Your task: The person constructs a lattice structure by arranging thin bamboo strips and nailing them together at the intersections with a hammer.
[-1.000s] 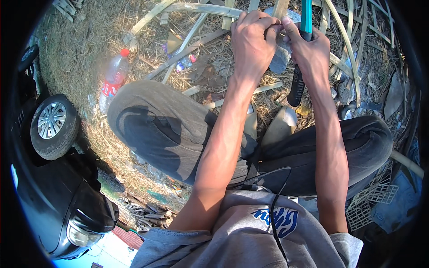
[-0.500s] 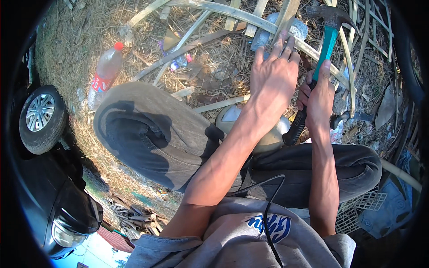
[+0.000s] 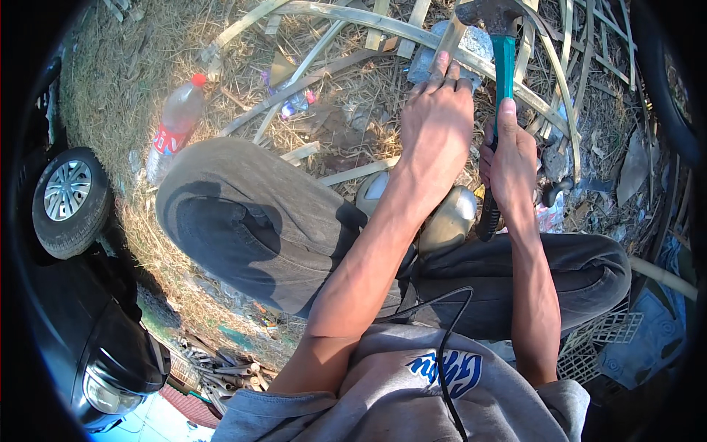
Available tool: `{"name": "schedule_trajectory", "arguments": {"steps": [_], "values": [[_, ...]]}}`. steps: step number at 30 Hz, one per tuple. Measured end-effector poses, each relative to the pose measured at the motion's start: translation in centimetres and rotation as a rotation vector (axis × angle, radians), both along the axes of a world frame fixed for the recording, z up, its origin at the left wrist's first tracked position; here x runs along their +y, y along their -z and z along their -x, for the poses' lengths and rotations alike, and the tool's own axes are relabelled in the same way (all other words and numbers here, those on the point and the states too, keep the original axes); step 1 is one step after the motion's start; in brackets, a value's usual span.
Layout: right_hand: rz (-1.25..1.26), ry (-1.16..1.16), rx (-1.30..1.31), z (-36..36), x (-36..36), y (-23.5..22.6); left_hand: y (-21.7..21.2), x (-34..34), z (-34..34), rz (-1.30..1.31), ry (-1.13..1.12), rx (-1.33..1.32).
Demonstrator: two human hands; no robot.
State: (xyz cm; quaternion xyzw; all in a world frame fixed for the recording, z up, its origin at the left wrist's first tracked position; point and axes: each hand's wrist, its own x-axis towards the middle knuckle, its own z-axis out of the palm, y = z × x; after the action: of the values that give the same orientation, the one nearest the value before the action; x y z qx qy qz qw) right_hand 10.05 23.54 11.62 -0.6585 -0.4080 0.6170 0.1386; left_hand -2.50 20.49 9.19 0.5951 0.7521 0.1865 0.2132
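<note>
"Around the hammer [image 3: 504, 70], how are the hands?"

"The right hand [image 3: 509, 158] is wrapped round its dark grip, thumb along the handle. Just left of the hammer, the left hand [image 3: 440, 121] lays its fingers on a wooden strip [image 3: 448, 38]; its thumb is hidden, so I can't tell whether it pinches."

"And the surface there?"

"Left of the hammer's handle, a pale block [image 3: 479, 46] sits beneath crossing strips. The ground [image 3: 132, 88] is dry grass and straw, outdoors in sunlight."

"Counts?"

"One hammer, one strip under those fingers; the other strips overlap too much to count. Below the hammer, two shoes [image 3: 448, 221]. Well left of it, one plastic bottle [image 3: 177, 121] with a red cap. Beyond that, one black car [image 3: 66, 317], showing one headlight [image 3: 103, 390] and, plainly, one silver-rimmed wheel [image 3: 68, 190]. Low to the hammer's right, some pale plastic mesh [image 3: 622, 325]."
</note>
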Motion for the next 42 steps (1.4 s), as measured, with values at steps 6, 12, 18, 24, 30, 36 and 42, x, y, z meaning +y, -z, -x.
{"name": "schedule_trajectory", "arguments": {"steps": [6,12,18,24,30,36,42], "values": [[-0.055,-0.032,0.011,-1.0,-1.2,0.1,-2.0,0.8,0.4,0.35,-0.053,-0.394],[0.021,-0.087,-0.144,-1.5,-0.2,0.2,-1.7,0.8,0.2,-0.277,-0.181,-0.106],[0.031,-0.025,-0.101,-1.6,-0.1,0.7,0.4,0.5,0.0,-0.189,-0.133,-0.122],[-0.051,-0.096,-0.117,-1.1,0.3,0.7,-0.7,1.1,0.2,-0.032,-0.194,-0.198],[-0.299,-0.202,-0.218,0.1,1.7,0.8,0.5,0.7,0.1,-0.05,-0.179,-0.099],[-0.469,-0.077,-0.289,1.2,4.2,1.9,0.0,0.9,0.0,-0.092,-0.196,-0.031],[-0.373,-0.017,-0.27,2.8,6.2,2.1,-0.2,2.1,1.9,-0.069,-0.523,-0.399]]}}
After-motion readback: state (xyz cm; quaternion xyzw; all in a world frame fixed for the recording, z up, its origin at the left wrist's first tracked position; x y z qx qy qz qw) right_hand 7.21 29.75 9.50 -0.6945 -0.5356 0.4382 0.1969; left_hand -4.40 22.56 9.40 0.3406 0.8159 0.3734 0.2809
